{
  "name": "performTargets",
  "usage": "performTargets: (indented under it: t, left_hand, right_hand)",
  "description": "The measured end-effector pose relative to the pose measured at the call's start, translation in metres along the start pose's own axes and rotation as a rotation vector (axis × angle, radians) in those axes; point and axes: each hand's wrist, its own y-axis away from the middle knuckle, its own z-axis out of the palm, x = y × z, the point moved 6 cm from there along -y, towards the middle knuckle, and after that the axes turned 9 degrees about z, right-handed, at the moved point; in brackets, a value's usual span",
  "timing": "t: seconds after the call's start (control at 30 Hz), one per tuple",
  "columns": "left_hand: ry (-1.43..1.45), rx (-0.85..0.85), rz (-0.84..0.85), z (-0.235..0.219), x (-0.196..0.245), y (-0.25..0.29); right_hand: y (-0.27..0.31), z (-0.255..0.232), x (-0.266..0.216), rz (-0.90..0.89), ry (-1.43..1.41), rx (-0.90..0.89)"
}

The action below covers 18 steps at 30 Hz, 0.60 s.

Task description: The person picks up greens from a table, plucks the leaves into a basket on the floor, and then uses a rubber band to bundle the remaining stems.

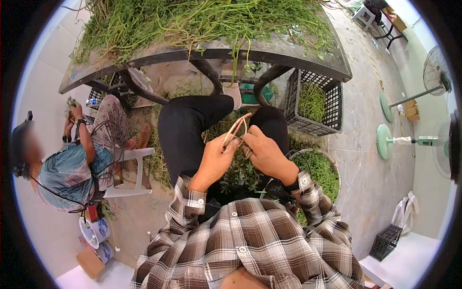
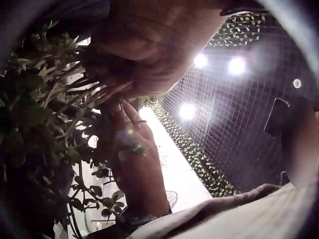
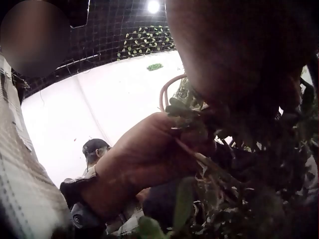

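Note:
My left hand [image 1: 215, 160] and right hand [image 1: 267, 153] meet over my lap in the head view, fingers curled close together. Between them, a thin tan strip [image 1: 237, 126] bends up into a narrow loop, and both hands pinch it. Below hangs a bunch of leafy green stems [image 1: 243, 177]. From the left wrist, leaves [image 2: 30, 119] crowd the left side and stems run toward the fingers, with my right hand [image 2: 139, 169] beneath. The right wrist view shows the strip's loop [image 3: 164, 92] standing above my left hand [image 3: 139, 154]. The fingertips are partly hidden.
Ahead stands a table [image 1: 269, 54] heaped with greens [image 1: 202, 24]. A black crate [image 1: 332, 108] of stems is at its right, and a round basket [image 1: 337, 168] of greens beside my right arm. Another person [image 1: 72, 164] sits at left. Fans [image 1: 435, 72] stand at right.

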Motion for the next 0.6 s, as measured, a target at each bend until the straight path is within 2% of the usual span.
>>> performTargets:
  t: [0.23,0.4,0.6]
  left_hand:
    - [0.049,0.012,0.052,0.0001,-0.0035,-0.0014]
    - [-0.112,-0.082,-0.023,-0.0005,-0.0061,-0.0033]
    - [-0.125,-0.045,0.009,0.0018,-0.0068,-0.0024]
  right_hand:
    - [0.0023,0.0022,0.0056,0.024,0.042,-0.014]
    - [0.0043,0.0024,0.0024,-0.002,0.037,0.018]
    - [0.0068,0.0052,0.0064,-0.018,0.022,0.034]
